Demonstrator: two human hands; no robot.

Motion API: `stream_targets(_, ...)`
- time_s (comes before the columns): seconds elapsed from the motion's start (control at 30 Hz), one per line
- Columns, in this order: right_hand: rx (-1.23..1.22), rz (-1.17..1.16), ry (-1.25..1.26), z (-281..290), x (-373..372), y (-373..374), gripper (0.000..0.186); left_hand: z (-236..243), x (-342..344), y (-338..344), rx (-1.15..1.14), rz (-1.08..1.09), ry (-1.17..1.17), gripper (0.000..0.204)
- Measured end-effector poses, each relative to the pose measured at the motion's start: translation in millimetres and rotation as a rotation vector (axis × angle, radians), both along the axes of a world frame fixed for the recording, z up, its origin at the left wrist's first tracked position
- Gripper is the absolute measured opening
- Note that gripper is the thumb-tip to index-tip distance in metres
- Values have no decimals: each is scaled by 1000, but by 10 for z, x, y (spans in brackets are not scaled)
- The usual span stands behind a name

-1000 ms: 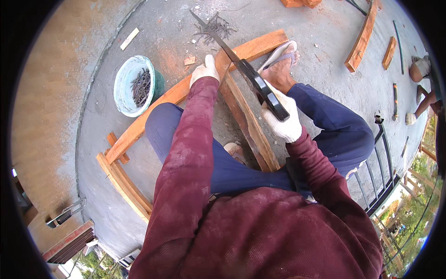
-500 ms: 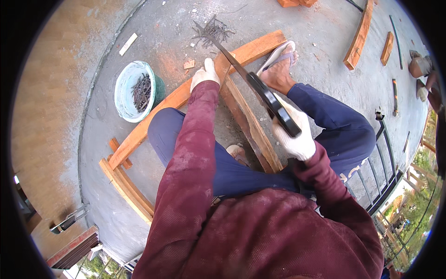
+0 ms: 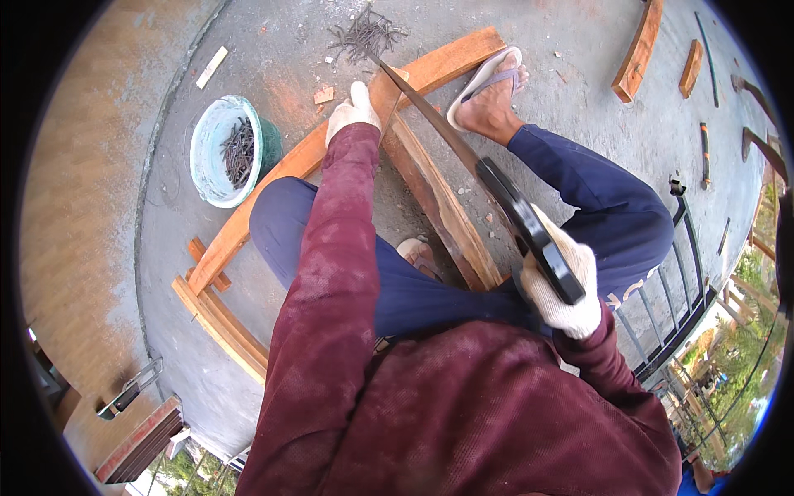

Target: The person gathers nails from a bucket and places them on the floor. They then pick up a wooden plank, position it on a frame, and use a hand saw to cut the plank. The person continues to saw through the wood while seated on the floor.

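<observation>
My left hand [image 3: 354, 113], in a white glove, is closed on a long wooden beam [image 3: 306, 152], thumb pointing away from me. My right hand [image 3: 575, 285], also gloved, grips the black handle of a handsaw [image 3: 529, 225]. Its long blade slants up and to the left, meeting the beam just right of my left hand. Beneath that spot lies another curved timber [image 3: 455, 66], reaching to my sandalled foot [image 3: 488, 97]. A rough-edged plank [image 3: 438, 198] runs from there back between my legs.
A pale bucket [image 3: 204, 153] holding dark nails stands at left. More nails [image 3: 368, 35] are heaped beyond the beam. Short timbers [image 3: 208, 264] lie under its near end. At right are loose timbers [image 3: 638, 51], a hammer [image 3: 705, 157] and a black metal frame [image 3: 680, 264].
My right hand has drawn the saw back toward me, down and to the right. My left hand stays on the beam, and the whole view has shifted slightly.
</observation>
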State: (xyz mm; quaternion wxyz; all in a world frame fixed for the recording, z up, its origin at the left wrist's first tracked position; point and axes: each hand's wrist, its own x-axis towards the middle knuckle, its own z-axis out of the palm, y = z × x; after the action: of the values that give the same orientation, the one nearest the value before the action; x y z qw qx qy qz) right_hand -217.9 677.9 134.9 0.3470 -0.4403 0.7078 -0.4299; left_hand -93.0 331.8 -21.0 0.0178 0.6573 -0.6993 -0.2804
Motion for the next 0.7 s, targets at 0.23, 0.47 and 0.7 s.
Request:
stream_targets(0.23, -386, -82, -92, -923, -144, -956, 52, -445, -118, -37, -90, -109, 44, 84)
stream_targets(0.47, 180, -49, 23, 341, 42, 447, 62, 20, -166, 84, -4, -9, -14, 83)
stream_targets(0.7, -354, -22, -74, -929, -285, -1110, 55, -209, -331, -42, -73, -83, 9, 81)
